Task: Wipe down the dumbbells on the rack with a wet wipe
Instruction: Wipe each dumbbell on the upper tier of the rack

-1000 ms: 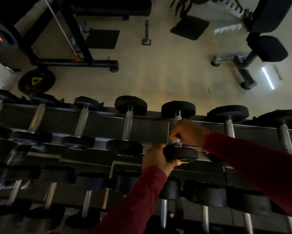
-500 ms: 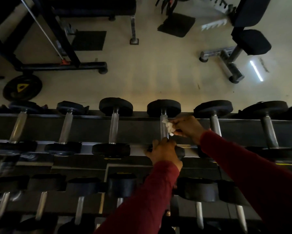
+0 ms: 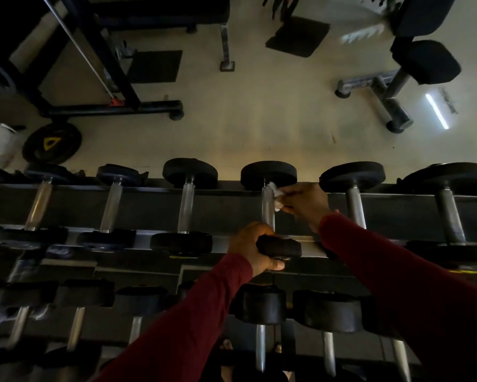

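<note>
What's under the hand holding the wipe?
The right hand presses a white wipe against a dumbbell handle. The rack lies beneath. How much wipe is tucked in the palm is hidden.

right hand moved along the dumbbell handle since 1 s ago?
Yes. The right hand with the wipe went from the handle's near end toward the far head.

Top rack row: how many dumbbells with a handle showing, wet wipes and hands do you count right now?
Dumbbells, handle showing: 6
Wet wipe: 1
Hands: 2, left hand and right hand
Total: 9
</note>
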The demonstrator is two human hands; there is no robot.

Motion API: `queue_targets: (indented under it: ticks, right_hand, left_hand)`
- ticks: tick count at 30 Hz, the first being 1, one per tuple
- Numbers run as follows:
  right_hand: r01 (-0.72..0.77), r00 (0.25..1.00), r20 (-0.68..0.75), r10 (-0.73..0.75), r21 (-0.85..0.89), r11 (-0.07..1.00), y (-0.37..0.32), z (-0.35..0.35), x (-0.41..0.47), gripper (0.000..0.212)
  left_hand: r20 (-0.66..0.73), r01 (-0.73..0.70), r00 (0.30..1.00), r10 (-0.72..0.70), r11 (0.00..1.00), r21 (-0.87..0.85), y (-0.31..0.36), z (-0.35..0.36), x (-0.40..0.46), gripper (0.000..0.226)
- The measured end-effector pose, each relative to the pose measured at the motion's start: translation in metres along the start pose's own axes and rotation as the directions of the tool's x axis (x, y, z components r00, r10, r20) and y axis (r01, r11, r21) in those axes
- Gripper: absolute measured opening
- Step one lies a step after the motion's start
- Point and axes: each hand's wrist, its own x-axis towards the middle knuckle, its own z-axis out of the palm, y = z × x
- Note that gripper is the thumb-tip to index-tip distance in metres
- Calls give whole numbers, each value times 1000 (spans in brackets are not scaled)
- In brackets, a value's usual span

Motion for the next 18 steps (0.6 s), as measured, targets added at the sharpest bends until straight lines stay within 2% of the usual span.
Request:
queue_targets:
  ticks: [3,8,13,15,18]
  right_hand:
    - [43,998,-29,-47,-108,993,3,5,-2,16]
    - [66,994,100,-34,-338,939,17,-1,-24,9]
    - [125,991,104,-89,-422,898,27,2,-32,10]
    - [174,985,65,-163,-466,867,22,7,-31,12]
    - [318,925,7,-379,-559,766,9,17,-22,18]
  left_hand:
    - [-15,7,1000,-7,1000,-25,-2,2,-3,57]
    - [-165,124,972,-165,963,-238,-5,10,-18,62]
    - [-253,154,928,-272,901,-406,-17,11,-26,70]
    - [-244,162,922,-301,872,-462,-26,8,-27,69]
    - [-252,165,913,-320,856,-489,-35,6,-27,65]
